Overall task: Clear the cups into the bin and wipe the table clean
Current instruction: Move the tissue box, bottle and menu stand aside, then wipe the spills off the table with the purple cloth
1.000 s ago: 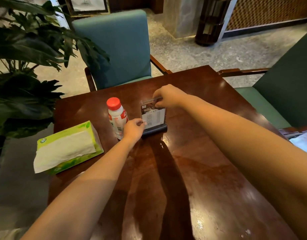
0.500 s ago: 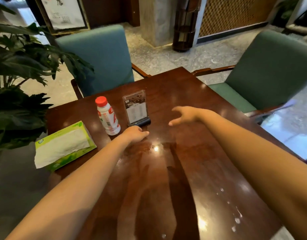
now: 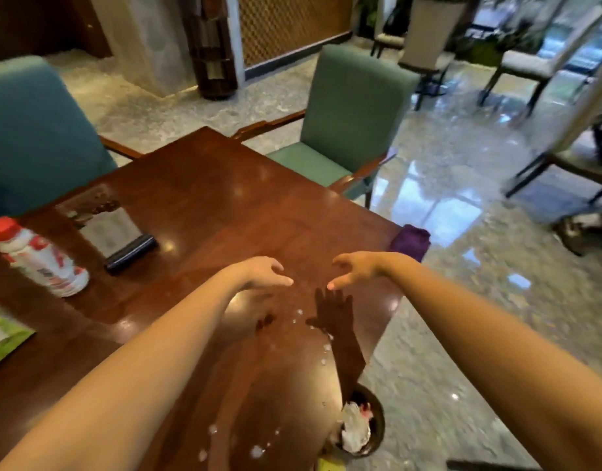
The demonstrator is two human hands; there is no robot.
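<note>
Both my hands hover over the dark wooden table [image 3: 204, 185], empty, fingers apart. My left hand [image 3: 262, 275] is near the table's middle and my right hand [image 3: 355, 268] is close to the right edge. A folded purple cloth [image 3: 410, 241] lies on the right edge just beyond my right hand. White droplets [image 3: 299, 312] and smears spot the tabletop below my hands. A round dark bin [image 3: 364, 426] with crumpled white rubbish in it stands on the floor by the table's near right corner. No cups show on the table.
A white bottle with a red cap [image 3: 38, 256] and a clear menu stand on a black base [image 3: 112, 232] stand at the left. A green tissue pack [image 3: 0, 334] is at the left edge. Teal chairs [image 3: 347, 120] flank the table's far sides. The floor is glossy.
My hands let go of the menu stand and swung right toward the table's right edge. My view turned right, bringing the purple cloth and the bin into sight.
</note>
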